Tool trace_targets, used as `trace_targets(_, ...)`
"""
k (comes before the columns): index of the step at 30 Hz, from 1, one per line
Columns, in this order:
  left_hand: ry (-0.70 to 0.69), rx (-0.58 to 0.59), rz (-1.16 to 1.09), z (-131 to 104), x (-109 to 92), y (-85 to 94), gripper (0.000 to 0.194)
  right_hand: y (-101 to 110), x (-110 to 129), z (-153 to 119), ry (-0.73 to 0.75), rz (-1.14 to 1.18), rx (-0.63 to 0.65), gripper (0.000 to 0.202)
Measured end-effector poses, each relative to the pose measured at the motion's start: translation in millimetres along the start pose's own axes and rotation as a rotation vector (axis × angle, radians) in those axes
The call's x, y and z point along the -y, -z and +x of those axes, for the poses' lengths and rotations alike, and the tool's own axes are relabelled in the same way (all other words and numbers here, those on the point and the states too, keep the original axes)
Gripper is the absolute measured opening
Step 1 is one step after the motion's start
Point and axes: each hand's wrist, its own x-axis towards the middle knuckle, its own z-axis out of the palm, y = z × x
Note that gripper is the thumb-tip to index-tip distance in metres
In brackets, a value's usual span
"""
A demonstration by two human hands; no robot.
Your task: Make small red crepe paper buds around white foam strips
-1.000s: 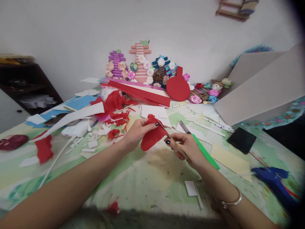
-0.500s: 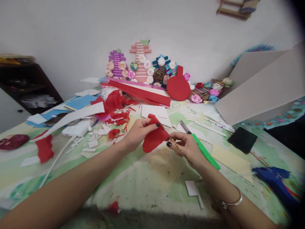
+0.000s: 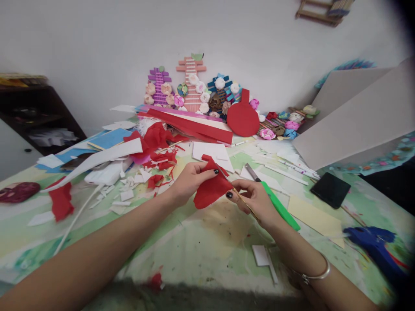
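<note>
A piece of red crepe paper point(image 3: 210, 190) is pinched between the thumb and fingers of my left hand point(image 3: 191, 181). My right hand point(image 3: 251, 198) is closed on a thin brown stick point(image 3: 245, 204), whose far end lies along the upper right edge of the red paper. Part of the paper folds over the stick near my left thumb. Just right of my right hand is a green-handled cutter point(image 3: 279, 207), partly hidden by the hand. Behind both hands lies a white card point(image 3: 212, 154).
Red and white scraps point(image 3: 129, 185) lie on the left. A blue glue gun point(image 3: 372, 242), a black square point(image 3: 330, 190) and a yellow sheet point(image 3: 314, 218) are on the right. Paper-flower crafts and a red round piece point(image 3: 243, 119) stand at the back.
The red paper's upper part has turned and now folds over along the stick near my left thumb. My left thumb has shifted slightly right and down. My right hand has barely moved.
</note>
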Motion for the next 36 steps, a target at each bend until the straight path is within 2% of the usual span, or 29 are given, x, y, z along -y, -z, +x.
trace_targets(10, -0.003, 0.003, -0.019, 1.6, 0.4, 1.2, 0.015, 0.3, -5.3, 0.7, -0.034, 0.083, 0.018, 0.037)
trace_targets(21, 0.027, -0.036, 0.023, -1.4, -4.0, -1.4, 0.020, 2.6, -4.7, 0.0, -0.037, 0.036, 0.034, 0.036)
trace_targets(28, -0.100, -0.142, 0.068, 1.7, -0.4, 2.4, 0.018, 0.8, -7.9, 0.1, -0.036, 0.058, 0.036, 0.040)
trace_targets(32, -0.102, -0.132, 0.067, 1.4, -0.7, 1.5, 0.018, -0.2, -3.4, -1.1, -0.044, 0.060, 0.035, 0.042)
trace_targets(36, -0.086, -0.137, 0.074, -0.9, -2.4, -0.9, 0.019, 1.2, -2.8, -0.6, 0.032, 0.013, 0.046, 0.039)
